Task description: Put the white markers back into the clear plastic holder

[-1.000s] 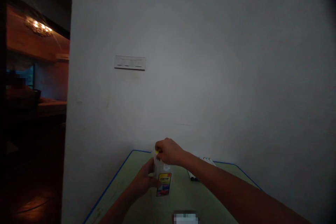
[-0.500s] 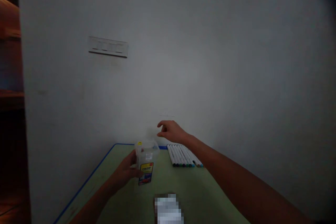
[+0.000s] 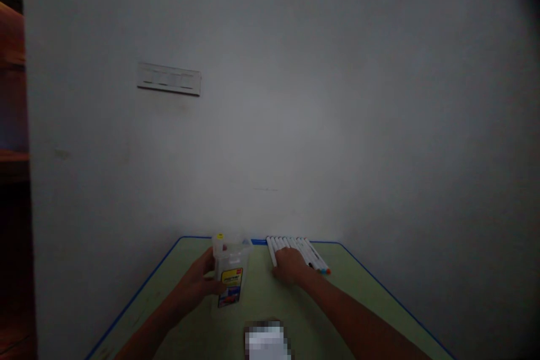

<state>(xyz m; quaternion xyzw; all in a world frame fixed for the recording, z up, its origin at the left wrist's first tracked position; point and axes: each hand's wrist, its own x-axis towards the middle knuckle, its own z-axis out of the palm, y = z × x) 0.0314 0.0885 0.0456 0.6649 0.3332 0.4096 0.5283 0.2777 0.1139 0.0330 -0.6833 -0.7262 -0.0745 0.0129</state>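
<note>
A clear plastic container [image 3: 237, 259] with a yellow and blue label stands upright on the green table, and my left hand [image 3: 202, 278] is wrapped round its left side. To its right, several white markers [image 3: 313, 256] with coloured ends lie side by side in a row near the wall. My right hand [image 3: 290, 265] is down over the left part of that row, touching the markers. Its fingertips are hidden under the hand, so whether it grips a marker does not show.
The green table [image 3: 160, 298] has a blue edge and stands against a grey wall. A switch plate [image 3: 169, 79] is on the wall at upper left. A pixelated pale object [image 3: 268, 342] lies at the near edge.
My right hand has moved down from above the container onto the markers. My left hand stays on the container. The view has shifted slightly.
</note>
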